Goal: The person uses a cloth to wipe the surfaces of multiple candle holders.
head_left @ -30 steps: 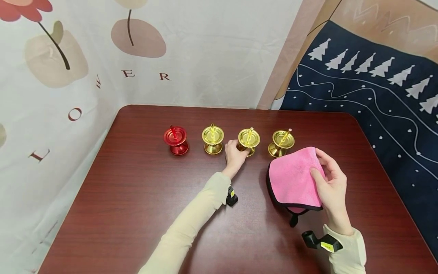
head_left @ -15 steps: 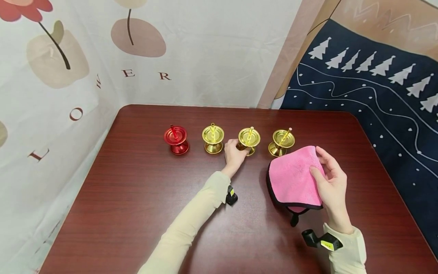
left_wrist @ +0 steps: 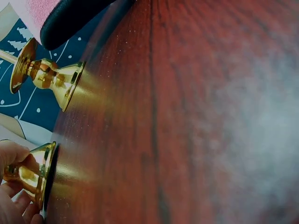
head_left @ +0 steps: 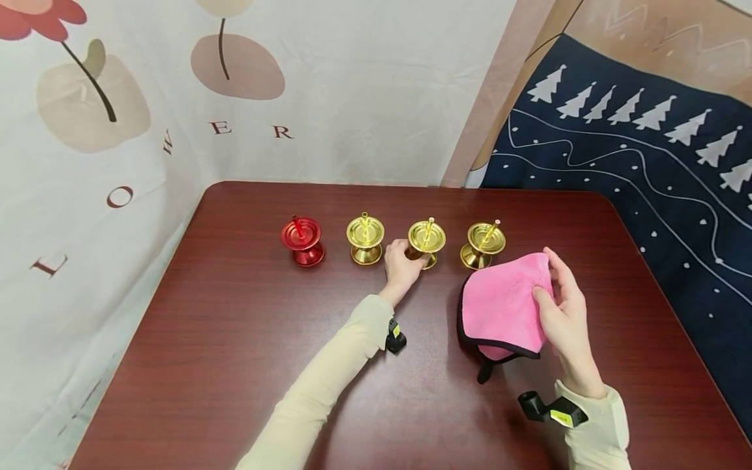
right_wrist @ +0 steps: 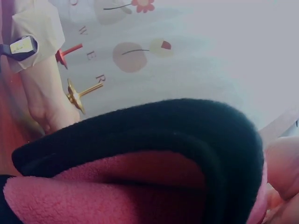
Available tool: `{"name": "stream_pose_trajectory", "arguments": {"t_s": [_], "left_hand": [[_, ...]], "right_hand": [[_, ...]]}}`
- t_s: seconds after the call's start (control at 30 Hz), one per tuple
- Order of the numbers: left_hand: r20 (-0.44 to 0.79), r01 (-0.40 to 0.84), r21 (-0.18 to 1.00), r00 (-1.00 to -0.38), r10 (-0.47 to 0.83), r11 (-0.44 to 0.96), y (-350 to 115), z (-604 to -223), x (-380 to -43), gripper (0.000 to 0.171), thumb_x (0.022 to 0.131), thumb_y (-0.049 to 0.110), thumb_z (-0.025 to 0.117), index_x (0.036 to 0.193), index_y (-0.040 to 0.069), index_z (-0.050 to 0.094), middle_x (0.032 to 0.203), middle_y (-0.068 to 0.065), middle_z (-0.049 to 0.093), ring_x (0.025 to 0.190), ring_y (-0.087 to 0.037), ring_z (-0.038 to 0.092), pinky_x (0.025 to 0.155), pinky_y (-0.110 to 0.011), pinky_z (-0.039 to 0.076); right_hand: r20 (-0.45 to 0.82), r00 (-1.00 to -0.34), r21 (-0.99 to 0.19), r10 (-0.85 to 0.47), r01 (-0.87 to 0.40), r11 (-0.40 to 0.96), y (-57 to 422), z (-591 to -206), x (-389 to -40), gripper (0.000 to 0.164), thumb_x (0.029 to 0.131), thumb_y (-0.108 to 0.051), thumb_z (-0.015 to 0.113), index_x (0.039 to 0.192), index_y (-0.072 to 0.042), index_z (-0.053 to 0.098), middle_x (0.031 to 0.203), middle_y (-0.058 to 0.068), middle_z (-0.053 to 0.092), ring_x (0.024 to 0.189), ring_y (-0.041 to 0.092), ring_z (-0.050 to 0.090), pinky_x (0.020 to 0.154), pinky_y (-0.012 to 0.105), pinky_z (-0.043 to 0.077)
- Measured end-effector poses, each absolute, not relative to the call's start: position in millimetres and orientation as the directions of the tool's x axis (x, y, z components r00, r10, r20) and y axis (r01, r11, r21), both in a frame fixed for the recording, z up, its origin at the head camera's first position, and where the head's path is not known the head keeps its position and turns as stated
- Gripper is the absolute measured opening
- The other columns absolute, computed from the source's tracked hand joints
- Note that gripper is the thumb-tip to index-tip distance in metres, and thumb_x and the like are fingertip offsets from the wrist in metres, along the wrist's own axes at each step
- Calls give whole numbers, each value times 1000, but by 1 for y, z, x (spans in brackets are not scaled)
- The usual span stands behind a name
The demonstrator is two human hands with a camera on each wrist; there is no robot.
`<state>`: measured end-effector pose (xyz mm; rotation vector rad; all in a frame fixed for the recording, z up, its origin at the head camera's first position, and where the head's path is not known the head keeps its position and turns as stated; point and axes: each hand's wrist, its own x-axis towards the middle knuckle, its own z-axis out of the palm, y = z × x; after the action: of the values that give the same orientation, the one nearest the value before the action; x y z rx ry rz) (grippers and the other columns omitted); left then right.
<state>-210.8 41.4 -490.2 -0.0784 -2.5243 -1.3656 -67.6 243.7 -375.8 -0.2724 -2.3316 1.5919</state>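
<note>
In the head view my left hand [head_left: 401, 269] grips a gold candle holder [head_left: 427, 235] low down, third in a row of candle holders. The left wrist view shows thumb and fingers round its stem, just above the flared base [left_wrist: 43, 172]. My right hand [head_left: 566, 320] pinches the right edge of a folded pink cloth [head_left: 502, 303] with black trim, held in front of the rightmost gold candle holder [head_left: 484, 243]. Its looped folds [right_wrist: 140, 186] fill the lower right wrist view. Part of the right fingers is hidden behind the cloth.
Left of my left hand stand another gold candle holder [head_left: 365, 238] and a red candle holder [head_left: 302, 238]. All are on a dark red-brown wooden table [head_left: 235, 339]. A white printed curtain [head_left: 364, 85] and a navy tree-patterned cloth [head_left: 623, 156] hang behind it.
The lower part of the pink cloth and its black loop have shifted left, with my right hand turning slightly. My left hand and the candle holders look almost unmoved.
</note>
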Motion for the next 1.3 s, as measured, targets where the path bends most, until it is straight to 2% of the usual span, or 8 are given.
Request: {"name": "stream_pose_trajectory", "arguments": {"t_s": [0.1,0.2,0.33,0.43,0.7,1.03,1.17,1.3], "left_hand": [[271,188,823,-959,-78,536,39,-489,-209,26,68,16,80,87,2,67,89,-10,64,89,-28,55,81,-38,42],[268,195,827,-961,-66,528,37,-488,-207,27,68,16,79,88,2,67,88,-10,65,89,-28,57,81,-38,42],[290,231,812,-957,-27,536,35,-487,-204,27,67,16,79,88,3,68,87,-10,65,88,-27,58,81,-39,43],[316,266,802,-949,-1,535,33,-485,-202,27,67,16,79,88,2,68,86,-11,65,86,-27,59,81,-39,43],[315,285,806,-949,32,519,28,-476,-195,28,66,15,81,87,2,69,83,-10,66,82,-24,60,76,-35,45],[367,377,775,-922,123,507,23,-458,-185,30,65,16,81,88,2,68,87,-9,68,85,-25,60,76,-35,45],[374,394,780,-916,143,487,21,-449,-180,33,65,18,83,89,3,68,87,-8,68,86,-25,60,77,-35,45],[375,396,787,-916,142,473,17,-439,-175,32,64,19,83,86,5,66,83,-7,67,81,-23,59,72,-35,45]], "right_hand": [[139,-936,-954,323,-39,297,243,-377,-69,53,87,9,43,137,-10,45,97,-2,50,81,12,50,61,16,44],[151,-933,-976,325,-89,198,242,-378,-70,45,85,14,42,124,-7,51,94,-1,53,77,9,51,61,14,44],[173,-934,-983,311,-143,119,241,-380,-72,40,82,18,44,106,-12,55,88,-2,56,73,6,54,58,13,45],[170,-943,-984,288,-146,101,240,-380,-74,39,82,18,46,100,-15,58,86,-4,57,73,4,54,58,13,45],[140,-955,-990,262,-127,68,236,-377,-79,39,82,18,48,97,-17,59,86,-7,60,72,3,56,58,14,46],[235,-960,-970,151,-243,-33,228,-379,-88,40,77,23,46,93,-12,57,85,-2,58,75,6,56,61,15,46],[222,-965,-975,143,-222,13,225,-377,-91,38,78,20,50,94,-13,59,83,-4,60,73,5,56,60,14,46],[182,-976,-981,118,-173,83,224,-374,-92,34,80,14,56,92,-16,64,78,-6,61,67,4,56,57,15,47]]}}
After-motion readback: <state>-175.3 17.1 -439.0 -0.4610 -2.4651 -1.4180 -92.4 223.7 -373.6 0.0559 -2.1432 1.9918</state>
